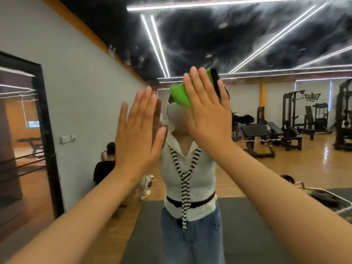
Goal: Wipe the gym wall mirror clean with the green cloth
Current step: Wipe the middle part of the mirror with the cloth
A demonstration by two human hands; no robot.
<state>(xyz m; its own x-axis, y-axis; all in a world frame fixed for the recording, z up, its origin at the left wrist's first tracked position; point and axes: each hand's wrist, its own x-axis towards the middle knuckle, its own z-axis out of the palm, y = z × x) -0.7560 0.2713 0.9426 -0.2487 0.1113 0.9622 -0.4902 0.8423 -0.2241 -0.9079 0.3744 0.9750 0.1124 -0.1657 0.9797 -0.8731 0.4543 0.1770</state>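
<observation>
1. Closest to the camera are the two bare forearms. The left forearm [76, 216] comes up from the bottom left corner and the right forearm [276, 187] from the bottom right, both angling in toward the middle.
2. Far left is a black-framed glass door [43, 130] set in a grey wall [80, 82]. I honestly can't tell where the wall stops and the mirror [266, 111] starts, since no edge shows.
3. The left hand [137, 134] is flat, with fingers straight, together and pointing up, holding nothing. Its reflection peeks out right behind it, so it's at the glass or just off it.
4. Between the hands there's a narrow gap showing the person's reflection in a white top, striped scarf and jeans.
5. The green cloth [181, 96] is pinned flat on the mirror under the right hand [207, 115], around head height in the reflection. It's bright green and smooth, and it sticks out above and to the left of the fingers.
6. The right hand is spread flat on the cloth with fingers straight, pressing rather than gripping.
7. Right of that hand is a wide stretch of glass reflecting a weight bench [259, 134], gym machines [291, 115] and wood floor [304, 168], with a grey mat [247, 225] lower down.
</observation>
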